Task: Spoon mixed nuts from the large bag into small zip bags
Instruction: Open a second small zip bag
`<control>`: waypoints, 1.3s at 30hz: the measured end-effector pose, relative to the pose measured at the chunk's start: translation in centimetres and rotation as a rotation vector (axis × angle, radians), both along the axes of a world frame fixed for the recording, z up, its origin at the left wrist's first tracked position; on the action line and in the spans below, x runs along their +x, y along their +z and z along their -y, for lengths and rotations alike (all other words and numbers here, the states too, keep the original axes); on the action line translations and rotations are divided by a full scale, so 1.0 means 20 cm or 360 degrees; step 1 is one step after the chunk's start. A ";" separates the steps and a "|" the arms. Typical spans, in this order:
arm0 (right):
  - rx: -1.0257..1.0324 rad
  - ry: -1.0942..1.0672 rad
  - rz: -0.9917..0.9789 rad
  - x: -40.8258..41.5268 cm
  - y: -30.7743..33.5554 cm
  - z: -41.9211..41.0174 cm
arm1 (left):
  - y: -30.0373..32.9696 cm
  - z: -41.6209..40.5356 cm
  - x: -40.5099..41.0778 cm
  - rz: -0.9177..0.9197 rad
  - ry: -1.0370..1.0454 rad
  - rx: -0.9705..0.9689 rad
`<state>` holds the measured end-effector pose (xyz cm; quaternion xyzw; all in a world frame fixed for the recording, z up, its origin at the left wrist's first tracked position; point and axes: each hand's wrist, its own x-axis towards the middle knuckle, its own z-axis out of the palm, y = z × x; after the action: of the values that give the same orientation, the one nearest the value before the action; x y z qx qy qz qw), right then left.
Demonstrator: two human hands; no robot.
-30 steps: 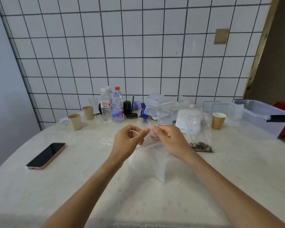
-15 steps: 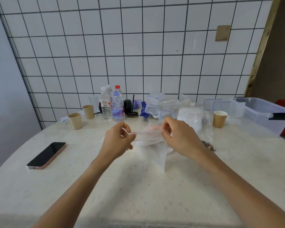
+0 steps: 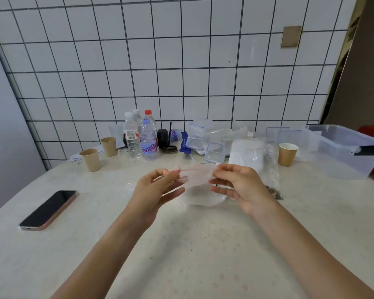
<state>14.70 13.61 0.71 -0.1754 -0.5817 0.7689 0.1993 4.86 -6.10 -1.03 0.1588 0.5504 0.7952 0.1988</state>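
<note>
Both hands hold a small clear plastic zip bag (image 3: 198, 178) above the pale round table (image 3: 181, 255): the left hand (image 3: 154, 190) and right hand (image 3: 240, 186) each pinch one end of its red-lined top. Just behind the right hand stands the large clear bag (image 3: 270, 169) (nuts at its bottom). A black phone (image 3: 49, 209) lies well left; brown paper cups (image 3: 90, 159), water bottles (image 3: 148, 137) and clear tubs crowd the back.

A small zip bag (image 3: 198, 176) is clear and empty, with a thin red line along its top. It is held up over the table (image 3: 181, 244), pulled flat and wide by its two top ends. The big bag (image 3: 270, 169) stands just behind and to the right. It is clear, and brown nuts (image 3: 273, 192) sit at its bottom.
</note>
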 end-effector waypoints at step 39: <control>0.0294 0.0223 -0.0263 -0.02 -0.17 -0.02 | -0.06 -0.13 0.02 -0.0308 -0.0180 0.0059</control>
<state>14.29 14.02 -2.65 -0.0514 -0.6426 0.7358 0.2076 5.36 -3.49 -2.30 0.2693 0.5423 0.7738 0.1863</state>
